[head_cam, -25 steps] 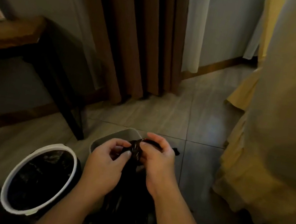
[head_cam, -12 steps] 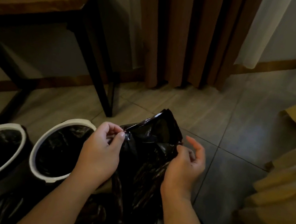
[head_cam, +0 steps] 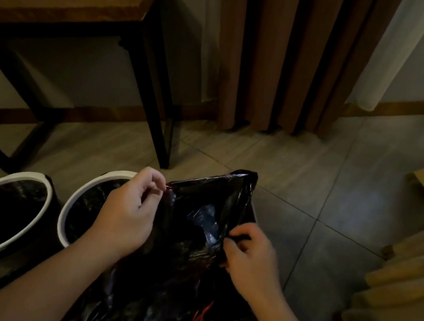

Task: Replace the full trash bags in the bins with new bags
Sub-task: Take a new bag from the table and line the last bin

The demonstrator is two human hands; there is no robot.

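holding the black bag [head_cam: 188, 239] up close, the left hand [head_cam: 125, 219] pinches one side of its top edge and the right hand [head_cam: 251, 259] pinches the other side, fingers curled on the thin plastic. it looks like the bag's mouth is being opened (red strands [head_cam: 198, 320] show low down, i cannot tell what they are). next the mouth needs pulling wide, gently so it does not rip. just left of the bag stand the first bin [head_cam: 109, 174] and the second bin [head_cam: 30, 175], both round with white rims and black bags inside. behind them is a wooden table [head_cam: 63, 6].
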